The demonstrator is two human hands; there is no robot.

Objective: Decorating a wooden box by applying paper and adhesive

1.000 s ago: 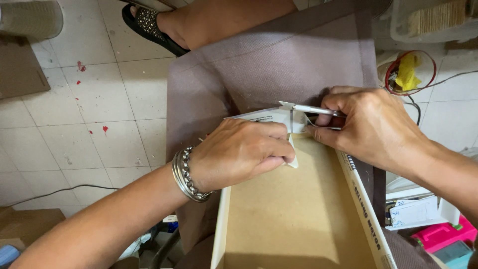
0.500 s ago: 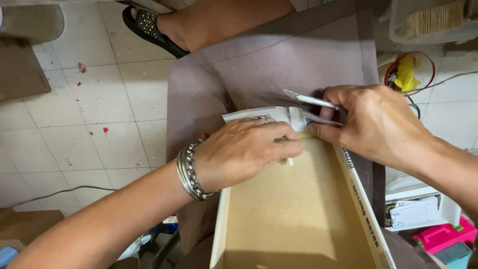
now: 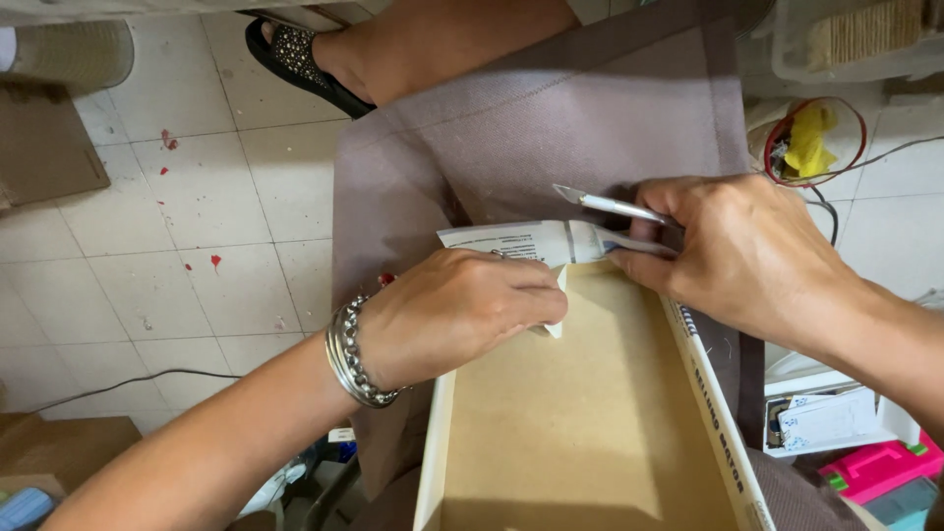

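Lifted slightly since before, the knife (image 3: 610, 206) stays pinched in the right hand (image 3: 737, 251) while the left hand (image 3: 457, 310) presses the thin, floppy paper strip (image 3: 511, 241) onto the box (image 3: 580, 413) edge, best held flat.

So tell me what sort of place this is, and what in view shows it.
Probably a home or small workshop floor used for craft work. The person sits over a white tiled floor flecked with red, an open cardboard box on their lap, a craft knife in the right hand, wires and clutter beside them.
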